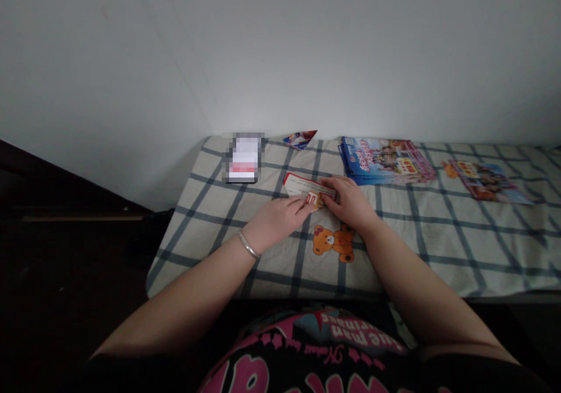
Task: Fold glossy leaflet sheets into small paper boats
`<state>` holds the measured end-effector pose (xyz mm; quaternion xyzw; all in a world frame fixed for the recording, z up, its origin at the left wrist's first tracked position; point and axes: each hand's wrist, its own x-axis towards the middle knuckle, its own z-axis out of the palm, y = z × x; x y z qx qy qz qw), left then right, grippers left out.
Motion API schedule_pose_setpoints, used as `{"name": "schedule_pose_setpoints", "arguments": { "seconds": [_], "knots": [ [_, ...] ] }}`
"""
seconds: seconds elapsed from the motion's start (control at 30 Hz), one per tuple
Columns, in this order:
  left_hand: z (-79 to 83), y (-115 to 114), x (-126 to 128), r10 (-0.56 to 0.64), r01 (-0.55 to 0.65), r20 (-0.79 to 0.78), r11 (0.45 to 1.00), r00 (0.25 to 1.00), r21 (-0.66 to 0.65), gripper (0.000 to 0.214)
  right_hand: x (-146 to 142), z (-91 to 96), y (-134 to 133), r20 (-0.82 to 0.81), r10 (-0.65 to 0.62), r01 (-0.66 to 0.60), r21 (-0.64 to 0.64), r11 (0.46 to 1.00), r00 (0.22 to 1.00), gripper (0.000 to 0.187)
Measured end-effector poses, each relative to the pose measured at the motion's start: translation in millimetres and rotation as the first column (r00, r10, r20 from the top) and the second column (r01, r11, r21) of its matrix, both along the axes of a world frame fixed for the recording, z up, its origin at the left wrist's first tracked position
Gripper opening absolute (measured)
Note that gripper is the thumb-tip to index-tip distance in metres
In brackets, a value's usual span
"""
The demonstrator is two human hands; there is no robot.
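Observation:
A partly folded paper flyer (302,183), white with a red edge and a small yellow and red printed flap, lies on the checked cloth in front of me. My left hand (277,221) has its fingers closed over the near left part of the flyer, thumb by the printed flap. On the right side, my right hand (353,203) pinches the flyer's edge, its fingers bent over the top. Parts of the paper are hidden beneath my fingers. Behind it, against the wall, rests a small folded paper triangle (300,139).
A phone (244,174) with a lit screen lies at the back left. Right of my hands is a stack of colourful flyers (385,156), and farther right a single flyer (491,181). The checked cloth (219,218) covers the table up to the white wall (280,54).

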<state>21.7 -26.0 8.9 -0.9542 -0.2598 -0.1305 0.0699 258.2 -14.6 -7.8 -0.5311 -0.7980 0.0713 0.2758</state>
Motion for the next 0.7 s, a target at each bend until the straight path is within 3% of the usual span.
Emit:
{"name": "schedule_pose_setpoints", "arguments": {
  "seconds": [0.3,0.53,0.7],
  "knots": [
    [-3.5,13.8,-11.4,-0.031,0.039,0.120,0.997,0.992,-0.063,0.034,-2.1,7.6,-2.8,-0.086,-0.042,0.037,-0.058,0.998,0.995,0.032],
    [0.4,16.3,-17.5,0.067,-0.054,0.122,0.993,0.990,-0.103,0.040,-0.1,6.2,-3.8,-0.261,-0.067,0.025,-0.161,0.987,0.963,0.031],
    [1.8,13.9,-17.3,0.129,-0.120,0.114,0.989,0.985,-0.084,0.032,0.5,6.8,-4.2,-0.247,-0.046,0.009,-0.150,0.989,0.968,0.023]
  ]
}}
